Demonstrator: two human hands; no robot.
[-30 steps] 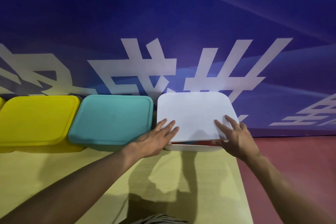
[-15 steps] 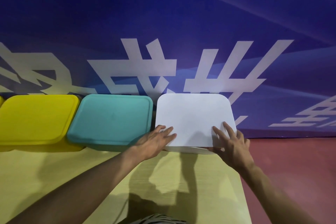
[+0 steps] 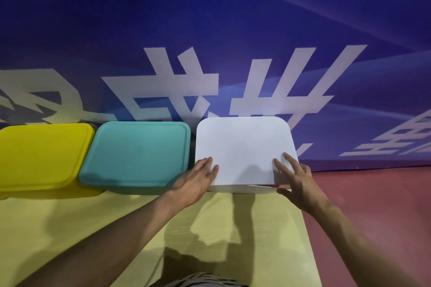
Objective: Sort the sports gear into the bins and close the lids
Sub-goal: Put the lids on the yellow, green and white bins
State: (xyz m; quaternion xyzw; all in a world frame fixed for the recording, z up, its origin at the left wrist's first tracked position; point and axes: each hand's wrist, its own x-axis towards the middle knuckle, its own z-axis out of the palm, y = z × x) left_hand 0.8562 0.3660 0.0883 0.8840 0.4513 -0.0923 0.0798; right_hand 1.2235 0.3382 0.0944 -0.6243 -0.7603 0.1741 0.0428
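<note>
Three bins stand in a row at the back of the table: a yellow bin [image 3: 39, 154] with its lid on, a teal bin [image 3: 137, 154] with its lid on, and a white bin [image 3: 240, 189] at the right. A white lid [image 3: 245, 149] lies on top of the white bin. My left hand [image 3: 198, 179] rests flat on the lid's near left corner. My right hand [image 3: 293, 182] holds the near right corner, fingers on top and thumb under the edge. A thin red sliver shows in a gap under that corner. The bins' contents are hidden.
The light wooden table [image 3: 210, 235] ends just right of the white bin, with red floor [image 3: 377, 205] beyond. A blue banner wall [image 3: 210, 42] with white characters stands directly behind the bins.
The white lid's near edge has come down onto the bin, closing most of the gap at the front. Both hands have slid back toward the lid's near corners.
</note>
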